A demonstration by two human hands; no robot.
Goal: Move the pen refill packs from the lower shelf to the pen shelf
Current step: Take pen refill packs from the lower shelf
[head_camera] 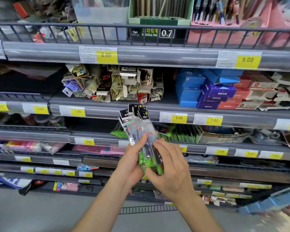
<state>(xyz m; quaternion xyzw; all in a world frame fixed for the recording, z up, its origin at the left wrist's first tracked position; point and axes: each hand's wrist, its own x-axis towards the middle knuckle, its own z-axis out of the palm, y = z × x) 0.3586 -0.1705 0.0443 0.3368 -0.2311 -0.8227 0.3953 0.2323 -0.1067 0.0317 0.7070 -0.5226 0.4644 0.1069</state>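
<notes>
Refill packs (pixel 138 131) | clear sleeves, black headers, green bases | fanned bundle

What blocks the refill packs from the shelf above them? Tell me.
Nothing visible. Both hands, left and right, hold the refill packs in open air before the shelves; the shelf above has bare space at its front edge.

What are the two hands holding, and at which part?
Both the left hand and right hand grip a bundle of pen refill packs at its lower, green end.

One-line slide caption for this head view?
Both hands, left and right, grip a bundle of pen refill packs before stocked store shelves.
</notes>
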